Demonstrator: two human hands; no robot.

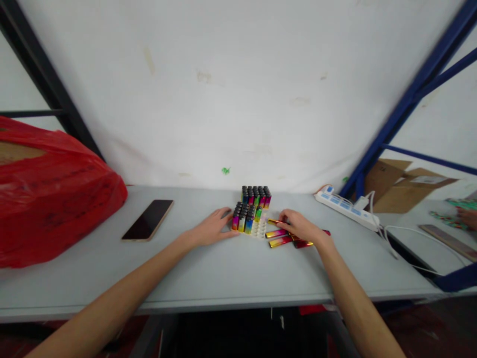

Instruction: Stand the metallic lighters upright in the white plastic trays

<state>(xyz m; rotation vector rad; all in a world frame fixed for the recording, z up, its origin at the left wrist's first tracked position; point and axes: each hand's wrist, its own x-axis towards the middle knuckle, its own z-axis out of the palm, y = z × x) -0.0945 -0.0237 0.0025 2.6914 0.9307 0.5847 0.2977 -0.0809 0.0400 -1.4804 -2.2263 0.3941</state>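
A white tray with round holes (258, 229) stands on the table, its left part filled with upright, shiny coloured lighters (242, 219) with black tops. My left hand (213, 227) rests at the tray's left side, thumb and fingers spread around its corner; whether it presses on the tray I cannot tell. To the right, my right hand (298, 224) is closed on a gold-coloured lighter (275, 221), held by its near end and pointing left toward the tray. Under and beside that hand lie several loose lighters (280, 241) in yellow, red and pink.
Another block of upright lighters (256, 195) stands behind the tray. A phone (148, 221) lies on the left, near a red plastic bag (55, 194). A white power strip (346, 208) with cables is at right. Beyond the blue frame are a cardboard box (404, 186) and another person's hand (467, 218).
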